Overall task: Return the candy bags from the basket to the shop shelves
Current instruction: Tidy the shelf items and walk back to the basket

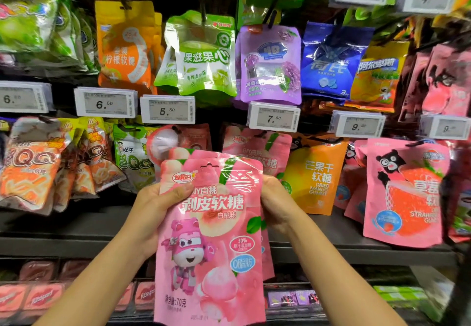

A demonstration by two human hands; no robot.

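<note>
The shop shelves (pixel 76 241) filled the whole view, with hanging candy packs in rows and a dark ledge across the lower half. The rows at the 9 and 3 o'clock edges were blurred and bent by the wide lens, so their print could not be read.

The pink peach candy bag (pixel 209 236) stood upright at centre, extending toward 6 o'clock, where its bottom edge was nearly cut off by the frame. At least one more pink bag lay directly behind it, visible only as edges along the top and the 3 o'clock side; the count could not be determined.

The left hand (pixel 158 211) gripped the bag's upper edge at 9 o'clock, thumb across the front and fingers hidden behind the pack. The right hand (pixel 274 198) held the opposite edge at 3 o'clock, fingers curled around it and partly hidden behind the film.

At 12 o'clock from the bag, matching pink peach packs (pixel 257 149) hung on their peg, partly covered by the held bag. An orange mango gummy pack (pixel 316 180) hung at 2 o'clock. The 7.00 price tag (pixel 274 117) sat above the peach packs. The basket was out of view.
</note>
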